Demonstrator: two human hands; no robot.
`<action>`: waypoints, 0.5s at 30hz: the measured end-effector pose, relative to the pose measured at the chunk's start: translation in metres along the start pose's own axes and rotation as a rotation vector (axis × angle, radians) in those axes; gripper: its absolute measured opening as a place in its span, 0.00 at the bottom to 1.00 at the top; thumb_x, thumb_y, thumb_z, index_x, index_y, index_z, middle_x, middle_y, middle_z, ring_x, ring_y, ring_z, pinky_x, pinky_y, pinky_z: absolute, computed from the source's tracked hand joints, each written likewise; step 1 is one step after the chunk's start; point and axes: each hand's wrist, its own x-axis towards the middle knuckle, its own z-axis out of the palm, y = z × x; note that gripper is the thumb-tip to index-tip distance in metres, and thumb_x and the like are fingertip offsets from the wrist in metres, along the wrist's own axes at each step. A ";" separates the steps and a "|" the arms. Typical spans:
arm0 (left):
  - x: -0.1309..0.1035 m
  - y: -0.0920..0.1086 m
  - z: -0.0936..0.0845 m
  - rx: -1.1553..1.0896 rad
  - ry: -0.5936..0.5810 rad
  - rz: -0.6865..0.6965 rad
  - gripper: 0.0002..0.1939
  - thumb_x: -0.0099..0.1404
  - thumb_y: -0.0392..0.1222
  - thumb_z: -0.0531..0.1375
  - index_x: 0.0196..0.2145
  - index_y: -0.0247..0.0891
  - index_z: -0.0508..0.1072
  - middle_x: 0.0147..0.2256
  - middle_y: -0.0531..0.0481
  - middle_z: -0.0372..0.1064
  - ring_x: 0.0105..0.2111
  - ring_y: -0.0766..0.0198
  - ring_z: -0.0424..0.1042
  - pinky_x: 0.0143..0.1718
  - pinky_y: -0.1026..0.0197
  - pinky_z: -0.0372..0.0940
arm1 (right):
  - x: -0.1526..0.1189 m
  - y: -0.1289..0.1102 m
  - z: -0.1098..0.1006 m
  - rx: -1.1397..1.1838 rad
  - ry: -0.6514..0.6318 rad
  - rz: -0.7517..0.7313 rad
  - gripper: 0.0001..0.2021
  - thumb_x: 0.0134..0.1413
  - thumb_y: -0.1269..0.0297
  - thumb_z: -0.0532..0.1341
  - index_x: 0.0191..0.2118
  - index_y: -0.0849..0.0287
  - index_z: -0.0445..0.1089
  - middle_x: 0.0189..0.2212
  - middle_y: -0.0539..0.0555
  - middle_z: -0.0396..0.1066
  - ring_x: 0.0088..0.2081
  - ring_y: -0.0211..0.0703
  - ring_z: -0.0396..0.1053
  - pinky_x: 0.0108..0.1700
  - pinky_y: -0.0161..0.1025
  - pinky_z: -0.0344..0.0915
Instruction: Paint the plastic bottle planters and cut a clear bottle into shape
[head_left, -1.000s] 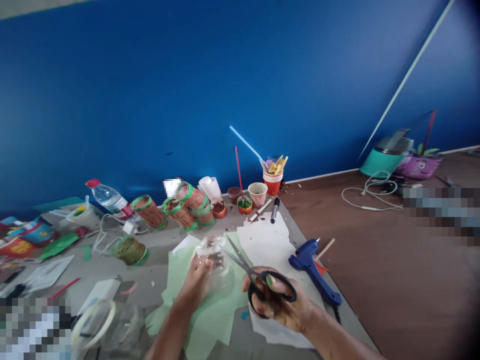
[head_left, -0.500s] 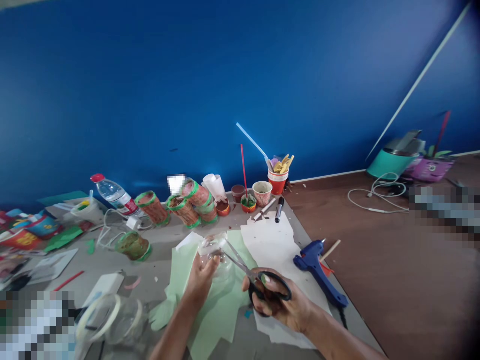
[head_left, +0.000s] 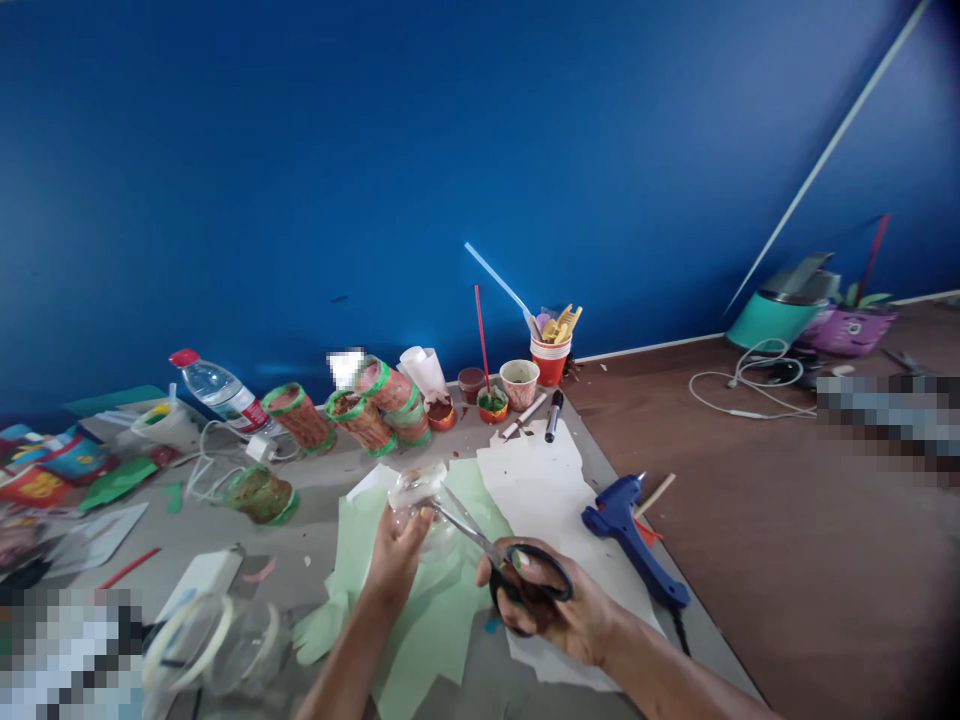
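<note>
My left hand (head_left: 396, 553) pinches a piece of clear plastic (head_left: 417, 487), thin and rounded like part of a bottle. My right hand (head_left: 551, 605) has its fingers through the black handles of a pair of scissors (head_left: 480, 540). The blades stand slightly apart, their tips at the right side of the plastic; whether they bite into it I cannot tell. Beneath both hands lie pale green paper (head_left: 431, 625) and torn white paper (head_left: 536, 480). A blue glue gun (head_left: 634, 540) rests to the right of my right hand.
Brown tubes with green rims (head_left: 298, 415) stand along the back, beside a water bottle (head_left: 221, 392). Paint cups (head_left: 493, 403), a marker (head_left: 554, 416) and a red cup of utensils (head_left: 551, 365) sit farther right. Clear plastic rings (head_left: 191, 640) lie front left. A cable (head_left: 739, 385) lies at right.
The view has shifted slightly, so everything sits a little farther left. The clear plastic has turned a little in my left hand, and the scissors stay close to it.
</note>
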 end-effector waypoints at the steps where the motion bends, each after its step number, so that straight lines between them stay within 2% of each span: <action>1: 0.000 -0.003 -0.001 0.035 0.029 0.003 0.25 0.55 0.51 0.65 0.48 0.38 0.71 0.42 0.43 0.73 0.45 0.51 0.70 0.50 0.52 0.62 | 0.000 0.001 0.000 -0.008 0.012 -0.007 0.24 0.40 0.47 0.68 0.34 0.67 0.73 0.17 0.49 0.65 0.17 0.31 0.57 0.20 0.31 0.45; 4: -0.001 -0.006 -0.002 0.106 0.072 0.000 0.26 0.54 0.50 0.65 0.50 0.39 0.69 0.47 0.41 0.71 0.52 0.48 0.67 0.54 0.50 0.60 | 0.000 0.003 0.001 -0.038 0.048 -0.017 0.24 0.40 0.47 0.69 0.33 0.66 0.72 0.17 0.48 0.64 0.17 0.30 0.57 0.21 0.31 0.46; 11: -0.006 0.000 0.003 0.181 0.029 0.023 0.29 0.55 0.51 0.64 0.52 0.36 0.67 0.49 0.39 0.70 0.52 0.47 0.67 0.55 0.48 0.59 | 0.003 0.005 -0.001 -0.217 0.071 -0.018 0.31 0.34 0.40 0.69 0.34 0.67 0.71 0.14 0.47 0.62 0.16 0.30 0.54 0.20 0.31 0.44; 13: -0.014 0.002 0.011 0.185 -0.029 -0.018 0.31 0.54 0.51 0.65 0.53 0.37 0.65 0.49 0.39 0.70 0.49 0.49 0.69 0.52 0.49 0.62 | 0.005 0.002 -0.001 -0.277 0.080 -0.057 0.33 0.31 0.39 0.70 0.34 0.68 0.72 0.14 0.46 0.62 0.16 0.29 0.54 0.21 0.31 0.45; 15: -0.020 0.006 0.020 0.182 -0.187 -0.060 0.32 0.53 0.48 0.66 0.53 0.38 0.64 0.46 0.42 0.72 0.44 0.52 0.71 0.47 0.53 0.65 | 0.006 -0.003 -0.002 -0.274 0.088 -0.091 0.32 0.31 0.40 0.70 0.34 0.67 0.72 0.15 0.47 0.62 0.16 0.29 0.53 0.21 0.32 0.45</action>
